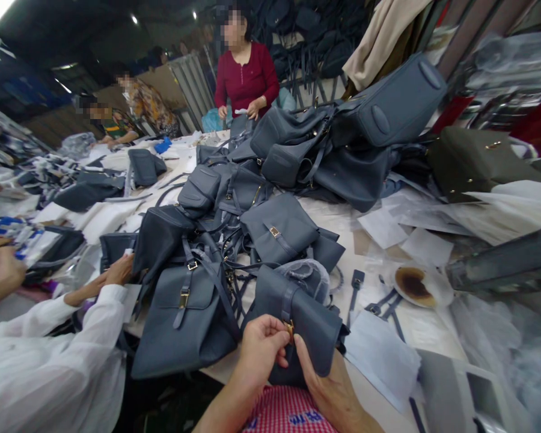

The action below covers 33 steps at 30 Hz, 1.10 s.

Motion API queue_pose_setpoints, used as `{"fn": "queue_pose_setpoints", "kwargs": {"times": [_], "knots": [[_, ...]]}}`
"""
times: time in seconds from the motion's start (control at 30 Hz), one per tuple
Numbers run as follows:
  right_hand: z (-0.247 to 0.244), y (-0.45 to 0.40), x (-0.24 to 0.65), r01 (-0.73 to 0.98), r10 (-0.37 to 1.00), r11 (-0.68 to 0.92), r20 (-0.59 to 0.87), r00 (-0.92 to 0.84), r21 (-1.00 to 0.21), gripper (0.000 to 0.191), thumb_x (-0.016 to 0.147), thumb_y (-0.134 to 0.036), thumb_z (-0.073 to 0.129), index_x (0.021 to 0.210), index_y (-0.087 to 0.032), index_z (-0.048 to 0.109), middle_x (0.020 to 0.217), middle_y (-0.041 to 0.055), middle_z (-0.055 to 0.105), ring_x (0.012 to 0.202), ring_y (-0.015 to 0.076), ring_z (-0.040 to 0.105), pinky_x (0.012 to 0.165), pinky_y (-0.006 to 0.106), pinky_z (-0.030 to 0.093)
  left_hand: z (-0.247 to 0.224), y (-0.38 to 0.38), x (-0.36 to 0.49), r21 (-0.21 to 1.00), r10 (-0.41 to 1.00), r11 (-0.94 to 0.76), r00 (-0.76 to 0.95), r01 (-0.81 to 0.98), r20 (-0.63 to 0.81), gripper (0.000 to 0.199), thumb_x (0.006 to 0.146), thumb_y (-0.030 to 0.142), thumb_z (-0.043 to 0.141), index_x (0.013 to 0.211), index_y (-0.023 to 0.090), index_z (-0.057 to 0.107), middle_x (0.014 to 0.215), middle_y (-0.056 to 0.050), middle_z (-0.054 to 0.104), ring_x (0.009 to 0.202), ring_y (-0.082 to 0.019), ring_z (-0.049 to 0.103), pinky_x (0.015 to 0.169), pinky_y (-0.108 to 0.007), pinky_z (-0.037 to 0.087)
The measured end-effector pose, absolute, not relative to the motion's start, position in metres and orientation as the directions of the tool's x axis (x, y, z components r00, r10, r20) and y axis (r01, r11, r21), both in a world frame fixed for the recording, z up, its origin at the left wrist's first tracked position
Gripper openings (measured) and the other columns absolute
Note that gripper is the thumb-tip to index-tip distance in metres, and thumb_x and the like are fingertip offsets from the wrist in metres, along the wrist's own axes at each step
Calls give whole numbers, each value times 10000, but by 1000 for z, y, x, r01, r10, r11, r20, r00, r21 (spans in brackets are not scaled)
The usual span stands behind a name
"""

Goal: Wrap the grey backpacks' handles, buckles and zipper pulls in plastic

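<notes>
In my fingers (pixel 265 343): slate-grey leather bag (pixel 309 319), brass-gold buckle (pixel 289 328). Across my lap: red-and-white gingham cloth (pixel 288 412), blue lettering. Near left table edge: co-worker's white sleeve (pixel 49 367). Far table end: co-worker's maroon top (pixel 246 78). Far left: brown-and-orange floral blouse (pixel 151 105). Right table edge: olive-green bag (pixel 475 162). Top right corner: beige cloth (pixel 381 42).

A folded backpack (pixel 300 319) lies between your left hand (pixel 261 355) and right hand (pixel 329 385), at the worktable's near edge (pixel 220 373). More backpacks (pixel 184 319) pile behind and left of it, loose papers (pixel 381 361) lie to its right, and a co-worker (pixel 246 78) stands beyond the pile.
</notes>
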State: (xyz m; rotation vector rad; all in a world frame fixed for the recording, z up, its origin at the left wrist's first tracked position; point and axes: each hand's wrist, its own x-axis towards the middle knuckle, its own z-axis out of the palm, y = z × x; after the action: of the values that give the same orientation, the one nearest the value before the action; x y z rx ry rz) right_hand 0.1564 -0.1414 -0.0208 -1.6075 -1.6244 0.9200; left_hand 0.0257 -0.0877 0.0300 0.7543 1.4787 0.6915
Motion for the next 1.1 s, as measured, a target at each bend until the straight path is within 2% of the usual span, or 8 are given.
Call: {"fn": "queue_pose_setpoints", "kwargs": {"times": [0.17, 0.33, 0.53, 0.63, 0.7, 0.83, 0.93, 1.1], "knots": [[-31, -145, 161, 455, 999, 33, 11, -51, -890, 440, 903, -409, 397, 1020, -215, 775, 980, 118, 756, 925, 317, 685, 867, 471, 545, 32, -89, 27, 824, 824, 565, 28, 32, -566, 161, 586, 287, 648, 638, 156, 569, 440, 74, 486, 344, -42, 373, 371, -166, 315], [-44, -152, 162, 434, 1000, -24, -15, 23, -901, 440, 858, -432, 473, 1087, -185, 757, 1124, 142, 728, 1040, 359, 659, 959, 518, 497, 29, -94, 31, 855, 857, 515, -23, 58, -514, 154, 592, 296, 614, 648, 159, 571, 483, 65, 498, 367, -52, 375, 355, -169, 295], [-49, -152, 156, 388, 994, -99, -75, 77, -916, 473, 831, -530, 500, 1014, -193, 776, 1038, 148, 751, 965, 362, 680, 922, 529, 516, 28, -96, 30, 866, 869, 494, -58, 80, -491, 173, 613, 294, 585, 690, 140, 597, 565, 27, 566, 378, -48, 375, 377, -178, 280], [-53, -152, 157, 412, 991, -61, -6, 132, -909, 424, 827, -505, 540, 1013, -200, 768, 1021, 130, 757, 973, 335, 681, 912, 481, 541, 28, -94, 29, 870, 871, 490, -9, 46, -490, 161, 626, 290, 603, 692, 143, 596, 567, 27, 573, 392, -49, 368, 396, -178, 264], [-52, -151, 158, 525, 980, 99, 175, 98, -846, 389, 886, -431, 489, 1025, -192, 762, 989, 135, 762, 909, 308, 706, 830, 433, 586, 28, -92, 30, 864, 864, 503, 8, 29, -504, 158, 618, 287, 614, 683, 144, 596, 566, 27, 576, 394, -48, 363, 399, -180, 255], [-44, -146, 160, 741, 849, 432, 508, -143, -514, 410, 962, -198, 351, 1047, -155, 749, 905, 159, 763, 752, 257, 728, 664, 339, 612, 25, -94, 30, 836, 836, 549, -14, -10, -549, 173, 591, 293, 646, 669, 144, 604, 564, 33, 577, 387, -41, 359, 400, -183, 251], [-45, -147, 158, 796, 801, 475, 560, -213, -376, 390, 956, -155, 368, 1033, -159, 750, 862, 155, 763, 723, 267, 724, 635, 355, 604, 22, -98, 26, 807, 806, 589, -44, -21, -590, 197, 582, 307, 677, 667, 151, 592, 542, 49, 551, 364, -41, 354, 385, -186, 241], [-75, -158, 155, 798, 822, 474, 513, -249, -372, 345, 936, -164, 432, 1070, -209, 747, 937, 150, 768, 789, 312, 730, 693, 443, 603, 18, -98, 14, 736, 738, 674, 0, -69, -675, 226, 545, 301, 699, 672, 141, 601, 461, 69, 458, 378, -56, 344, 401, -196, 291]]}}
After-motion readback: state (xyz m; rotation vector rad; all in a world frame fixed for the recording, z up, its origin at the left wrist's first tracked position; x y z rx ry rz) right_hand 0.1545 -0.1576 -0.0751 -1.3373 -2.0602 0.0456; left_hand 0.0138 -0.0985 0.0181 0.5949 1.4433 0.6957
